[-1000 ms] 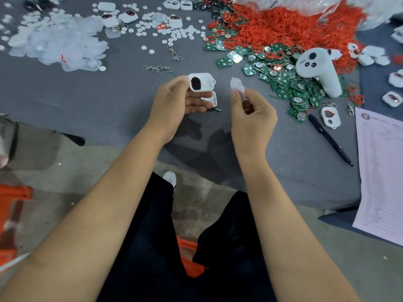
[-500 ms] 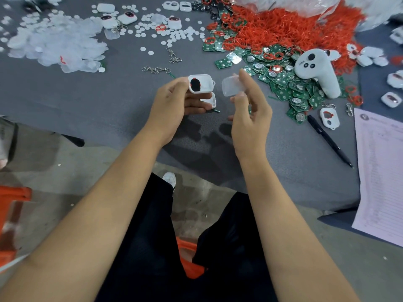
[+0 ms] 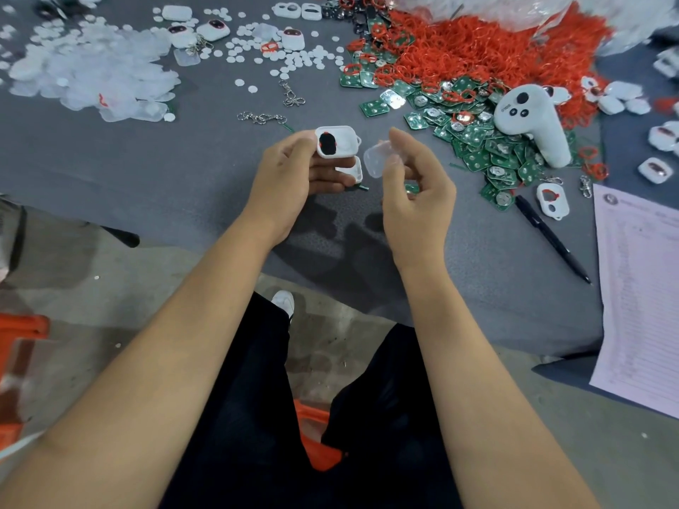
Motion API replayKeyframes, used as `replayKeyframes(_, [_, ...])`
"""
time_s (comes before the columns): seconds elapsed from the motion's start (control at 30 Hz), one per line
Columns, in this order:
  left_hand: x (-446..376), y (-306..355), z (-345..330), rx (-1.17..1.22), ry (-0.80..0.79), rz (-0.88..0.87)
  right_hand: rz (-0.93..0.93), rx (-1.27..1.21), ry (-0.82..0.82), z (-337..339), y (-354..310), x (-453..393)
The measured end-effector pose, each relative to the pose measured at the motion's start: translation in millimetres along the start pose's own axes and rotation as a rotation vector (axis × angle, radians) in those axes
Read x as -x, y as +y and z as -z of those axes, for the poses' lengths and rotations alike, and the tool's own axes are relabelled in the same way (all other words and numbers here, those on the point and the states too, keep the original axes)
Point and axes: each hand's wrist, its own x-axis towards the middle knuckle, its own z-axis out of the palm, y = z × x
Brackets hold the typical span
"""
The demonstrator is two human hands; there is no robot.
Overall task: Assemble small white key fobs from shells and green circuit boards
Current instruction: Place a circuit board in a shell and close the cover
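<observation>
My left hand grips a white fob shell with a dark oval opening, held up between thumb and fingers. A second white shell half is tucked under it in the same hand. My right hand pinches a clear plastic piece just right of the shells, almost touching them. A heap of green circuit boards lies on the grey table to the right, with red rubber rings piled behind it.
A white controller rests on the boards. A black pen and a printed sheet lie at the right. Clear plastic pieces, white discs, key chains and finished fobs are scattered at the back left.
My right hand turned the clear piece and brought it left and down, closer to the shell in my left hand. The left hand stayed almost still.
</observation>
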Motion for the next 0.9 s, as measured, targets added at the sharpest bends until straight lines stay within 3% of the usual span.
replayKeyframes(0.37, [-0.1, 0.5, 1.2, -0.008, -0.004, -0.021, -0.084, -0.004, 0.04, 0.0, 1.9, -3.0])
replayKeyframes(0.53, [0.3, 0.4, 1.0, -0.008, -0.003, -0.016, -0.098, -0.01, 0.112, 1.9, 0.4, -3.9])
replayKeyframes(0.77, [2.7, 2.6, 1.6, -0.001, -0.001, -0.049, -0.122, -0.073, 0.34, 2.3, -6.6, -2.9])
replayKeyframes(0.9, [3.4, 0.8, 1.0, -0.004, -0.004, -0.059, -0.186, -0.13, 0.351, 3.5, -2.1, -4.8])
